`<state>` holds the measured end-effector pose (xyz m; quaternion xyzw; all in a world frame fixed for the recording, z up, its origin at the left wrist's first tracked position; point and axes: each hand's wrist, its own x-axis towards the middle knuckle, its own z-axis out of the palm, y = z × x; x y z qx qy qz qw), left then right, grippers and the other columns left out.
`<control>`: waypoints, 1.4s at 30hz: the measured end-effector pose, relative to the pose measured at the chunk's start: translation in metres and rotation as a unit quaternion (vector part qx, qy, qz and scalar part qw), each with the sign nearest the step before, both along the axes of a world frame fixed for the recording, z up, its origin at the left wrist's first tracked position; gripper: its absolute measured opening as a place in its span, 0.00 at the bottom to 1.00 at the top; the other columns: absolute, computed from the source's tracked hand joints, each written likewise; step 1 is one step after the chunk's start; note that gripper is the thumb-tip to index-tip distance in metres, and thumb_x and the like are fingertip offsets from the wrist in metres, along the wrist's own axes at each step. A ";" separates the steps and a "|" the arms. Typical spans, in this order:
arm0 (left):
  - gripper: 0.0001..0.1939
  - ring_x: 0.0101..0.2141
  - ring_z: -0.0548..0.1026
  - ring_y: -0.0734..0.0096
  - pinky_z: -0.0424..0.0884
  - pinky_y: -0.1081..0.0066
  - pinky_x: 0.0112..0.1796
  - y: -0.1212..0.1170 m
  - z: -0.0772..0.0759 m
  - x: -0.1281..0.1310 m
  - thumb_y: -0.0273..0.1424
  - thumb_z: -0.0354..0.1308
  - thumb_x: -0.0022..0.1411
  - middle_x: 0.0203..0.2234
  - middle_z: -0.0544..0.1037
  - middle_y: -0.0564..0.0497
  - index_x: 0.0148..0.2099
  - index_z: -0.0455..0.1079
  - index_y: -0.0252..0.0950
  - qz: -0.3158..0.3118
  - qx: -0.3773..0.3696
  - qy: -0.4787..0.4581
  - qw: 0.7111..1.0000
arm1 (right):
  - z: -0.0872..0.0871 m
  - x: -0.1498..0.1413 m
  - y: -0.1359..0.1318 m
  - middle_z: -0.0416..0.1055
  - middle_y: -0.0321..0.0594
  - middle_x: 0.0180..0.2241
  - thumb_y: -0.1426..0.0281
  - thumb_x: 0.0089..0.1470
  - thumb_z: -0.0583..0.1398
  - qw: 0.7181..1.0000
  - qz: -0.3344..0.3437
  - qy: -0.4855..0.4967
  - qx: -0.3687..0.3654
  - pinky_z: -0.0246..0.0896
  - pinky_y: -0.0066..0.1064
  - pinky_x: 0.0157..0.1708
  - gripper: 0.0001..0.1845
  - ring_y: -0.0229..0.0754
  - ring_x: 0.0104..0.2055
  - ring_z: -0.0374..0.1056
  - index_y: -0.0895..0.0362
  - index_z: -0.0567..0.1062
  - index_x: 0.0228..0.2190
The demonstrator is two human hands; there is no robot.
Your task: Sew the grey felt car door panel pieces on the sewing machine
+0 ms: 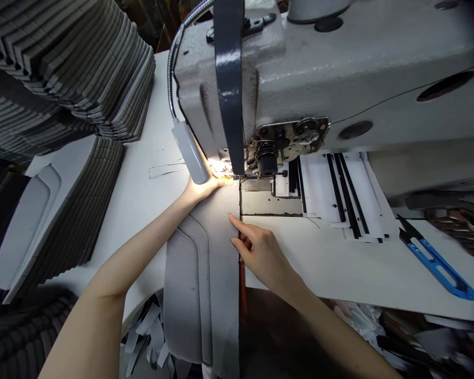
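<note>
A grey padded fabric panel [201, 279] with stitched curved lines runs from the sewing machine's needle area down over the table's front edge. Its far end lies under the presser foot [240, 176] of the grey industrial sewing machine [300, 79]. My left hand [203, 189] lies on the panel's far end, just short of the foot, with its fingertips lost in the lamp's glare. My right hand [260, 252] rests against the panel's right edge, the index finger stretched out on the fabric. Neither hand visibly grips it.
Tall stacks of similar panels [67, 68] rise at the left on the white worktable [142, 210]. A gooseneck lamp [190, 152] shines by the needle. Blue-handled thread snips [434, 263] lie at the right, behind them black-and-white strips [339, 200]. Fabric scraps [144, 337] lie below.
</note>
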<state>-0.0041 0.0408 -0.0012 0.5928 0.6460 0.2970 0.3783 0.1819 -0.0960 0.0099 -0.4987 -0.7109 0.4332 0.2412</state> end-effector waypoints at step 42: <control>0.18 0.49 0.74 0.56 0.72 0.52 0.53 -0.090 -0.001 0.018 0.20 0.46 0.66 0.52 0.77 0.43 0.54 0.71 0.35 -0.170 0.359 0.275 0.875 | 0.028 0.105 -0.012 0.74 0.44 0.33 0.70 0.62 0.60 0.818 -0.261 -0.161 0.486 0.62 0.32 0.30 0.12 0.42 0.33 0.68 0.55 0.81 0.45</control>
